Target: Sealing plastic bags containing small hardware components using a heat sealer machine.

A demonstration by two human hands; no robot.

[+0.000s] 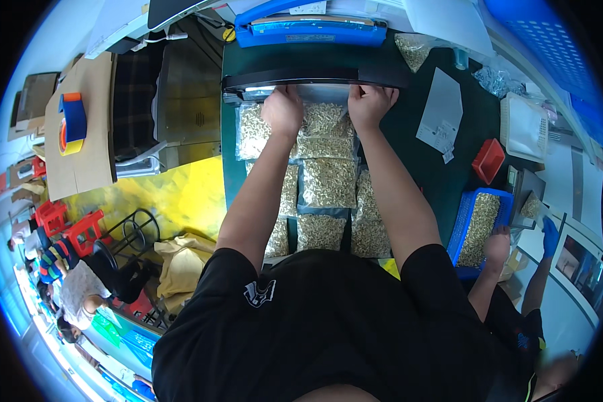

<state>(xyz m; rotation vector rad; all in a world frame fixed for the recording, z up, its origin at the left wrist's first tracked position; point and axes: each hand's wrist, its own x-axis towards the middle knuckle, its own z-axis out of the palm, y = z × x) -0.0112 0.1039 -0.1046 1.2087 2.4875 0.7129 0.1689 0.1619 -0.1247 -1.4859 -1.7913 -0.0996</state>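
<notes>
We locate the clear bag [325, 120] of pale pellets at the front of the table [442, 175], its filled body lying toward us and its flat upper end at the long black bar [315, 78] of a bench unit. We keep the left hand [283, 110] at the upper left corner of this bag and the right hand [373, 106] at the upper right corner; the fingers of each are curled together and clamped on the film, with the fingertips partly hidden at the bar. Both forearms extend over further filled bags [327, 182], which lie flat in rows between the bar and our body. Behind the bar we find a blue device [311, 37] set lengthwise, and to its right a small bag of pellets [414, 50]. On the right side of the table we note a white sheet [441, 107], a red tray [488, 161] and a white basket [521, 127]. Nearer to us stands a blue basket [459, 234] containing loose pellets; a co-worker's bare hand [496, 246] is at its right edge, and the co-worker's blue glove [550, 236] is raised farther right. To our left we see a cardboard box [90, 134] bearing a tape dispenser [72, 124], with red stools [84, 231] on the yellow floor [181, 191].
</notes>
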